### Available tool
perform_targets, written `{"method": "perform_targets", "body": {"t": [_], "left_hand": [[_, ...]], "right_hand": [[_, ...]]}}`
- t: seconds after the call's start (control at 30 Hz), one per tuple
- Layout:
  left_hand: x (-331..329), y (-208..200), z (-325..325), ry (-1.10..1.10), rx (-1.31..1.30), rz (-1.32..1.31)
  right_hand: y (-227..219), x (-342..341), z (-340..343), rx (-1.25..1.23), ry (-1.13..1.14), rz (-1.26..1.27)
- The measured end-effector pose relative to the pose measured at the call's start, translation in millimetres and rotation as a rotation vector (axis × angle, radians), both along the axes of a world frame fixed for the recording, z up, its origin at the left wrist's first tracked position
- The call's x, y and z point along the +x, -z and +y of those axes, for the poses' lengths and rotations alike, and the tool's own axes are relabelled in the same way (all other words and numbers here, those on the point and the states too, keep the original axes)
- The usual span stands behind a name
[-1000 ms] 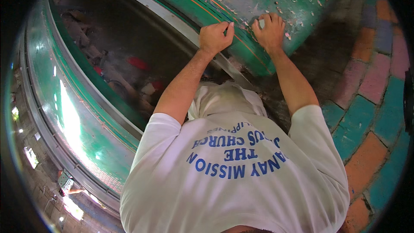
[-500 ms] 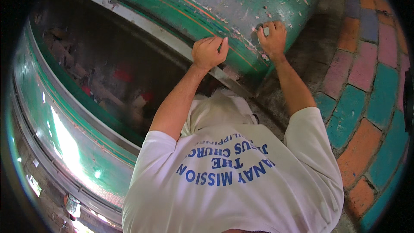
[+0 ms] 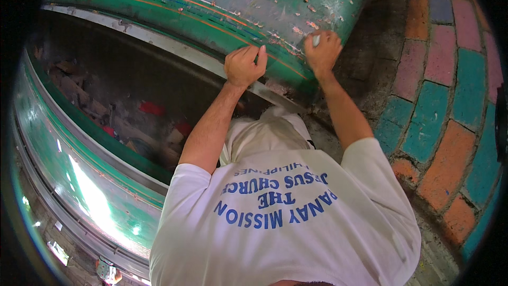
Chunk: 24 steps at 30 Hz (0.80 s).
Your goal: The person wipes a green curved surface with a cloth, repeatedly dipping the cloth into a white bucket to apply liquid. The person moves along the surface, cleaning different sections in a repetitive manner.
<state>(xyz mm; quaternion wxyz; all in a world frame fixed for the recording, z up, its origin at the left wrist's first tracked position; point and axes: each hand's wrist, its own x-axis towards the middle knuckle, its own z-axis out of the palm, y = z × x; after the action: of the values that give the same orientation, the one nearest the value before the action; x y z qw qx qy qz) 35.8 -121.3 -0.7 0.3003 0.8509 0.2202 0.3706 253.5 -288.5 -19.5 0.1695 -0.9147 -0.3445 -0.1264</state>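
Observation:
A worn green metal panel with orange and blue stripes and chipped paint curves across the upper view. My left hand is closed at the panel's lower edge, its thumb up along the curled fingers; whatever they may hold is hidden. My right hand, farther right over the chipped end of the panel, has its fingers curled round a small pale grey object. Only part of that object shows between thumb and fingers, so its kind is unclear.
Below the panel runs a pale metal rim along a dark opening, where red and brown scraps lie. Another green striped panel curves along the left. Orange, pink and teal painted pavers cover the ground on the right.
The whole view has shifted a little, and both hands now appear slightly farther left. My right hand sits slightly lower, with the pale object still in it. My left hand keeps its closed shape.

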Motion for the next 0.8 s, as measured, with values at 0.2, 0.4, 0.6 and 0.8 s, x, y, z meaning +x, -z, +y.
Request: {"method": "perform_targets", "body": {"t": [0.2, 0.4, 0.6, 0.8], "left_hand": [[1, 0, -3, 0.006, -0.012, -0.029], [2, -2, -3, -0.059, 0.067, 0.044], [3, 0, -5, -0.11, 0.033, 0.124], [5, -1, -8, -0.186, 0.01, 0.165]], "right_hand": [[5, 4, 2, 0.084, -0.043, -0.009], [5, 100, 76, 0.127, -0.047, -0.045], [-8, 81, 101, 0.08, -0.144, -0.067], [-4, 54, 92, 0.108, -0.597, 0.067]]}}
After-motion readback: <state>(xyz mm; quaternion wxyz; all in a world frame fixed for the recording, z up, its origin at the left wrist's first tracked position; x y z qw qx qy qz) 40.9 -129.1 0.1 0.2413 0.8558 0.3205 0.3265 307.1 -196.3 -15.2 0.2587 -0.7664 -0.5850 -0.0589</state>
